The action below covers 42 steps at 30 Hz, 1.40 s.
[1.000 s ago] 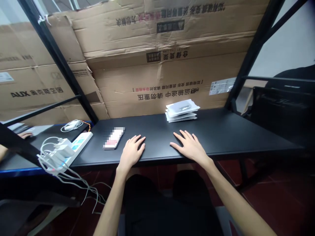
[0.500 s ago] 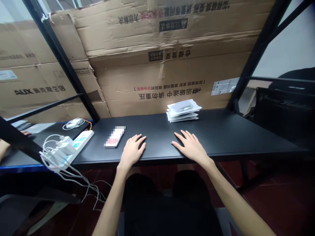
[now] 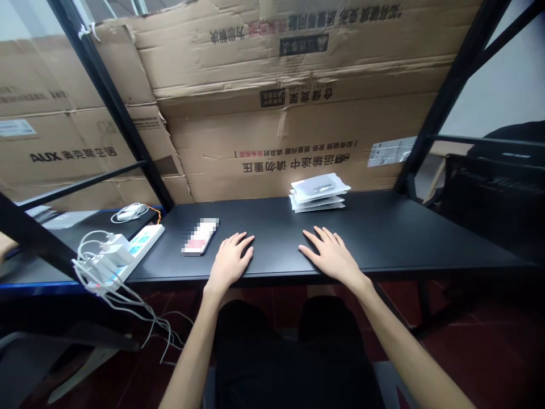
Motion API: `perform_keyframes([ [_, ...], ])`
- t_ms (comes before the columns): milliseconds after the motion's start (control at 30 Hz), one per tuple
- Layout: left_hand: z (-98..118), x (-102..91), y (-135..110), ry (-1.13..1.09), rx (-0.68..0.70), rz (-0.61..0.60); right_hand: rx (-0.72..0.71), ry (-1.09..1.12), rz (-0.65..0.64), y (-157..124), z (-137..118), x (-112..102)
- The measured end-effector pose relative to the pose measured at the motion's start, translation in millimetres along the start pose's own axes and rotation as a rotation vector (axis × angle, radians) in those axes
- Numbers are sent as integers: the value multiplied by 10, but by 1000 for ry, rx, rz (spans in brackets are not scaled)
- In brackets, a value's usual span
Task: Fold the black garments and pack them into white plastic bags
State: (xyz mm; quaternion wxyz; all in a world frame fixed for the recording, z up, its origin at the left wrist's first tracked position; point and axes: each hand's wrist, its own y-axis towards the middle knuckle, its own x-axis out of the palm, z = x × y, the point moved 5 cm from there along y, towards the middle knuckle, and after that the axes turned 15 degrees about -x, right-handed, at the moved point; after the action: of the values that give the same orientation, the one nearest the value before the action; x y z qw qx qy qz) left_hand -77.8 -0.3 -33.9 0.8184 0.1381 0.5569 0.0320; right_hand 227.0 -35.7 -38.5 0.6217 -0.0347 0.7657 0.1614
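My left hand (image 3: pixel 230 260) lies flat and open on the black table (image 3: pixel 383 233), palm down near the front edge. My right hand (image 3: pixel 330 254) rests flat beside it, fingers spread, holding nothing. A phone (image 3: pixel 199 237) lies on the table just left of my left hand. A small stack of white plastic packets (image 3: pixel 318 192) sits at the back of the table, beyond my right hand.
A white power strip (image 3: pixel 123 253) with several chargers and cables hangs at the table's left corner. Flattened cardboard boxes (image 3: pixel 298 113) form the back wall. Black frame posts (image 3: pixel 114 108) stand at both sides. A black chair (image 3: pixel 489 187) is at the right.
Both hands stay flat in place. The view has shifted slightly, and a person's hand at the far left has drawn out of sight.
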Motion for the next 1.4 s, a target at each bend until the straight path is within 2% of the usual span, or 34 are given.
perform_keyframes([
  [1400,10,-8,-8,-6,-17,-7,-7,-12,-5,5,4,-2],
])
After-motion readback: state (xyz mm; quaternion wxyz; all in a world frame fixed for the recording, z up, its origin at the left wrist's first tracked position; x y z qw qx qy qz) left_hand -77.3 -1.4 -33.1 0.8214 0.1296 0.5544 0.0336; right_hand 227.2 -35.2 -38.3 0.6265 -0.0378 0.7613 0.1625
